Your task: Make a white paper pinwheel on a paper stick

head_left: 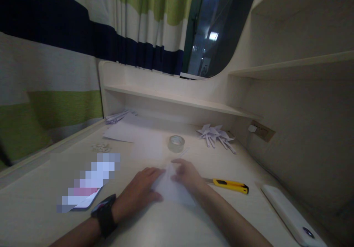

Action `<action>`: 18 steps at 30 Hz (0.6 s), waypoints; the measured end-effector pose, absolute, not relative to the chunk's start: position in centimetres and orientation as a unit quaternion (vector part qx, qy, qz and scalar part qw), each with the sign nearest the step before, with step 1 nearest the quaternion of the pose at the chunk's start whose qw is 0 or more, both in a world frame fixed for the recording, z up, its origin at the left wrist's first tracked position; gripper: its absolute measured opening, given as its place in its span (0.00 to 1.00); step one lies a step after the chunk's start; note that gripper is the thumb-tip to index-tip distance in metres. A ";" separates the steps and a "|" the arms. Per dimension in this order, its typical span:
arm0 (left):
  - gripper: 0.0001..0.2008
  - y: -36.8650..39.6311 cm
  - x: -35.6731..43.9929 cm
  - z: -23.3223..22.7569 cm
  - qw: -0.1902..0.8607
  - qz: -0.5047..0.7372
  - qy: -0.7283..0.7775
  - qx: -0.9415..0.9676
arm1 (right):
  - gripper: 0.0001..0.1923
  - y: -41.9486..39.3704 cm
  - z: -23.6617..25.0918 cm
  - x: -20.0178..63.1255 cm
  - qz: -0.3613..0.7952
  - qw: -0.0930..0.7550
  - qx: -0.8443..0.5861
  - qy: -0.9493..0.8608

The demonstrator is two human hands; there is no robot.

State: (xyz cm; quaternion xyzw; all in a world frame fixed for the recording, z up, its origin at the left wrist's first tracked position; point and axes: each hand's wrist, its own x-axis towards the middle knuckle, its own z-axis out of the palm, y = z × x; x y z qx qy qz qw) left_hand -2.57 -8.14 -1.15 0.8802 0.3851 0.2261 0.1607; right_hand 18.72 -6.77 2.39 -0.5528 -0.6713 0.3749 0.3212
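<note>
A white sheet of paper (pixel 174 195), narrowing to a point at its far end, lies on the desk between my two hands. My left hand (pixel 142 186) rests flat along its left edge, fingers stretched and thumb apart. On the paper's right side is my right hand (pixel 186 173), its index finger extended near the tip and its thumb lower down, apart from it. The other right fingers are curled and partly hidden. A yellow utility knife (pixel 231 185) lies just right of my right wrist, and a roll of clear tape (pixel 176 143) sits beyond the paper.
White paper pinwheels (pixel 212 132) lie at the back right. Paper sheets (pixel 127 129) and rolled paper strips (pixel 120 117) are at the back left, near small pale pieces (pixel 101 147). A phone (pixel 90 197) lies left; a long white case (pixel 287 214) lies right.
</note>
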 end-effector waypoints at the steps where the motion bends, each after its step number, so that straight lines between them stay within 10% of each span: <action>1: 0.32 -8.1 -2.4 -0.9 0.163 0.237 0.383 0.878 | 0.29 -6.8 2.5 18.8 0.358 0.333 -0.554 -0.674; 9: 0.31 -5.9 -1.0 3.0 0.228 0.359 0.399 0.812 | 0.04 -7.8 3.6 19.8 0.284 0.411 -0.538 -0.679; 13: 0.12 -4.7 -0.5 4.5 0.202 0.370 0.364 0.831 | 0.07 -8.7 4.0 20.2 0.290 0.429 -0.488 -0.703; 18: 0.12 -4.3 -0.9 4.2 0.190 0.423 0.372 0.804 | 0.16 -7.9 3.7 21.6 0.214 0.542 -0.488 -0.650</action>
